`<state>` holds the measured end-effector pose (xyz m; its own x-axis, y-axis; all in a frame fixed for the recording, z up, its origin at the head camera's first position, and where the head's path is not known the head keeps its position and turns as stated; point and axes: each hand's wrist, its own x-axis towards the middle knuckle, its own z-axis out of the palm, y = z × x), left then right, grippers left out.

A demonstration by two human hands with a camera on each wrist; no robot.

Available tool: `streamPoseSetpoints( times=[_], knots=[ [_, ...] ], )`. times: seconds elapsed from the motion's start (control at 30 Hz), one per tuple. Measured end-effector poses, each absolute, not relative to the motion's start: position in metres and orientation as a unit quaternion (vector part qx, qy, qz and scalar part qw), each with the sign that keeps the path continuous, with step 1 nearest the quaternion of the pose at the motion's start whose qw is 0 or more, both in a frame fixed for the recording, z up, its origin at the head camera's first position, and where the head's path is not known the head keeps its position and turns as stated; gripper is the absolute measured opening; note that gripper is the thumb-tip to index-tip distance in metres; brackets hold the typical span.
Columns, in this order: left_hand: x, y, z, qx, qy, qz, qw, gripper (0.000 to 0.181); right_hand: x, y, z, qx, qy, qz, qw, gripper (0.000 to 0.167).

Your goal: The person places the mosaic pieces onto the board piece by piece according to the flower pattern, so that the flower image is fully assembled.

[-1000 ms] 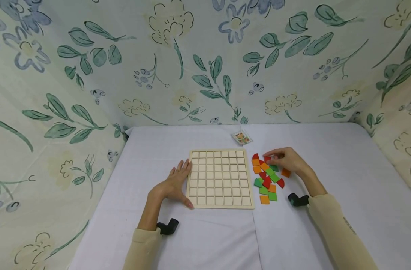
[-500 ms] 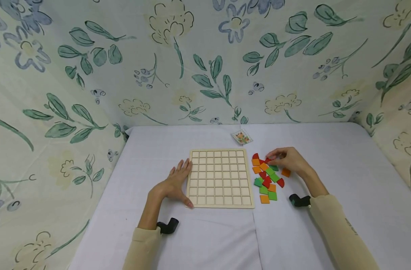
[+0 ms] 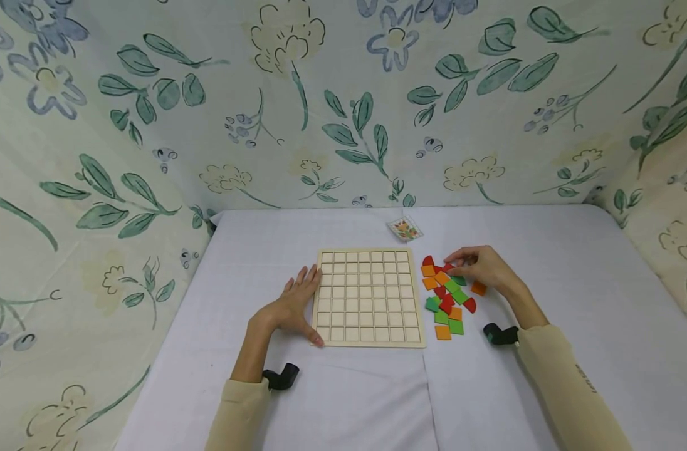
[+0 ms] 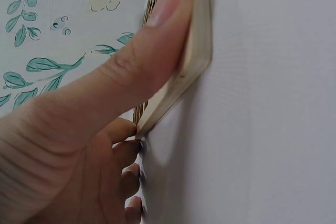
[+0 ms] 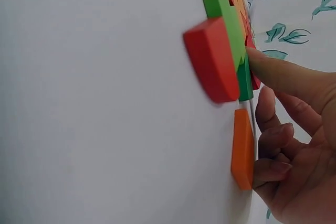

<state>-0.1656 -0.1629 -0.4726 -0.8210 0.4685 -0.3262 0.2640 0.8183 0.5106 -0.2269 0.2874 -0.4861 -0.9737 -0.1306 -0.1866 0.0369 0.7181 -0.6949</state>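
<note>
A square wooden grid board [image 3: 368,298] lies flat on the white-covered table, its cells bare. Along its left edge my left hand [image 3: 287,308] is spread, fingertips at the upper part of that edge and thumb on the near left corner. In the left wrist view the thumb [image 4: 142,51] lies over the board's corner [image 4: 198,35]. To the right of the board, my right hand [image 3: 481,268] pinches a small red tile [image 3: 447,267] between thumb and fingers, at the far end of a loose tile pile. A dark green tile [image 5: 245,80] lies just beside the thumb.
Several orange, green and red tiles lie close together, such as an orange tile [image 3: 442,332] at the near end and a red quarter-round tile [image 3: 470,305]. One orange tile [image 3: 479,288] sits apart under the right hand. A patterned card [image 3: 404,229] lies behind the board.
My right hand has shifted slightly to the right, and the red tile at its fingertips has moved a little with it. My left hand and the board have stayed put.
</note>
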Motion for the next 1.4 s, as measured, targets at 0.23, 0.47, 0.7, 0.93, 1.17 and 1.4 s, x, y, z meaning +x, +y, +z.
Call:
streamPoseSetpoints(
  times=[0.23,0.47,0.7,0.93,1.17,1.4],
  knots=[
    [-0.166,-0.1636,-0.4734,0.199,0.926,0.228,0.225,0.157,-0.2262,0.2878,-0.486,-0.023,0.916,-0.388,0.104,0.028],
    [-0.1661,-0.1643,-0.4741,0.202,0.925,0.229,0.226,0.156,-0.2224,0.288,-0.4847,-0.01,0.912,-0.393,0.116,0.03],
    [-0.1661,-0.1645,-0.4744,0.201,0.925,0.228,0.226,0.156,-0.2204,0.2899,-0.4848,-0.015,0.909,-0.398,0.125,0.035],
    [-0.1663,-0.165,-0.4749,0.204,0.925,0.227,0.226,0.156,-0.2203,0.2915,-0.4835,-0.024,0.91,-0.39,0.141,0.041],
    [-0.1664,-0.1649,-0.4748,0.205,0.925,0.227,0.224,0.156,-0.2207,0.2934,-0.4853,-0.024,0.91,-0.385,0.151,0.047],
    [-0.166,-0.165,-0.4748,0.205,0.924,0.232,0.224,0.156,-0.2205,0.294,-0.486,-0.026,0.907,-0.392,0.152,0.047]
  ],
)
